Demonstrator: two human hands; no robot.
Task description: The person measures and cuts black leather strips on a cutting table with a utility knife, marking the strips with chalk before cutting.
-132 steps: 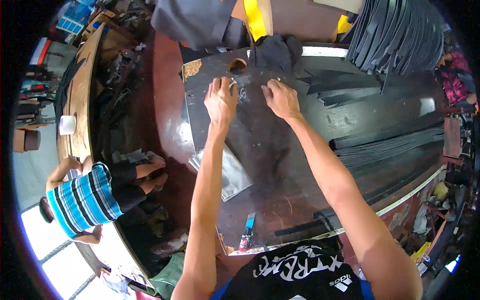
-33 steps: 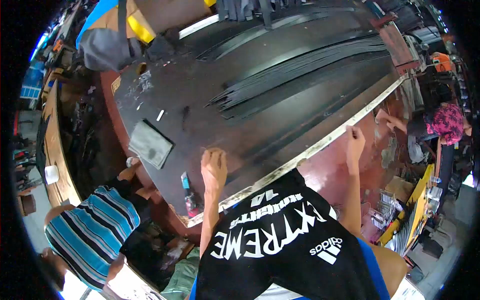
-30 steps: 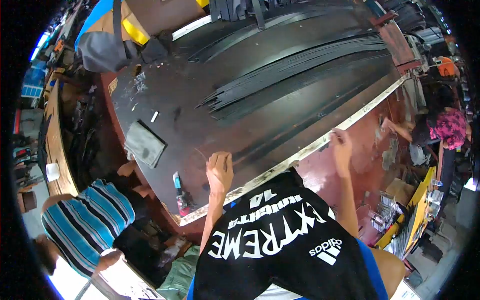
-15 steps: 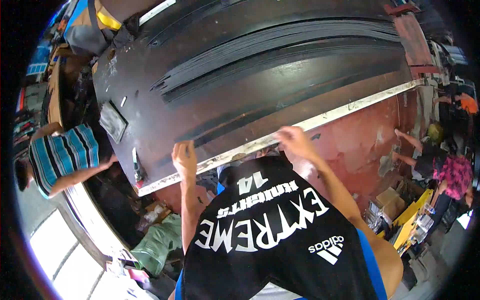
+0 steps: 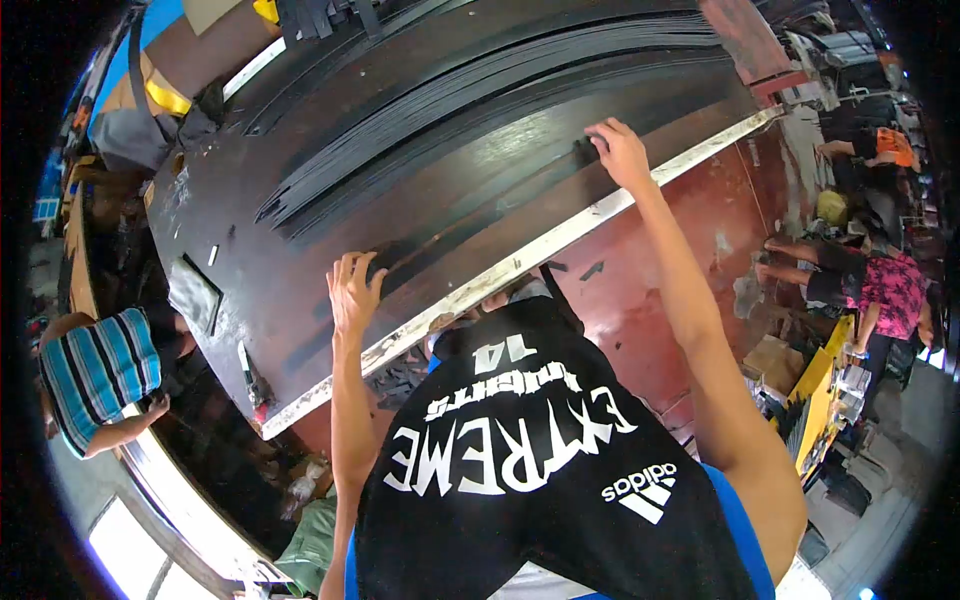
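Note:
My left hand (image 5: 354, 290) is over the near side of a dark table (image 5: 300, 270), fingers spread and slightly bent, at the left end of a thin dark strip (image 5: 480, 215) lying along the front edge. Farther right, my right hand (image 5: 620, 155) reaches over the tabletop with fingers apart and bent, close to the strip's other end. Nothing shows in either hand. Behind them a bundle of long black strips (image 5: 450, 105) stretches across the table.
At the table's left corner lies a cutter knife (image 5: 252, 382). A flat grey piece (image 5: 193, 295) and a small white stick (image 5: 213, 255) are nearby. A person in a striped shirt (image 5: 100, 375) stands left; another in a pink top (image 5: 890, 295) is at right.
My right hand has moved up and right, away from the table's front edge. My left hand's fingers have spread, and the view has shifted.

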